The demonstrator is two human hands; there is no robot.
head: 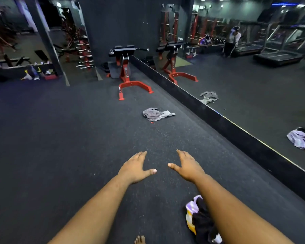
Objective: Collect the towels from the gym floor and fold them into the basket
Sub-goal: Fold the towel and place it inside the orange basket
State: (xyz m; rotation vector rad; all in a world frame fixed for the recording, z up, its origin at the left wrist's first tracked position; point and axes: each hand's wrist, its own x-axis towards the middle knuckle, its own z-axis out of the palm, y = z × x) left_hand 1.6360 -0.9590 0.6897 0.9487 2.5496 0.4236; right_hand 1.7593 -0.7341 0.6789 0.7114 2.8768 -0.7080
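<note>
A crumpled grey towel (157,114) lies on the dark gym floor ahead of me, close to the mirror's base. A second bundle of cloth (200,219), black with purple, white and yellow patches, sits on the floor near my feet, partly hidden under my right forearm. My left hand (136,169) and my right hand (187,167) are stretched out in front, palms down, fingers apart, holding nothing. Both hover well short of the grey towel. No basket is in view.
A red and black exercise bench (128,73) stands beyond the grey towel. A wall mirror (253,81) with a black base strip (209,111) runs along the right, reflecting the towels, treadmills and a person. A barbell rack (84,53) is at the back left.
</note>
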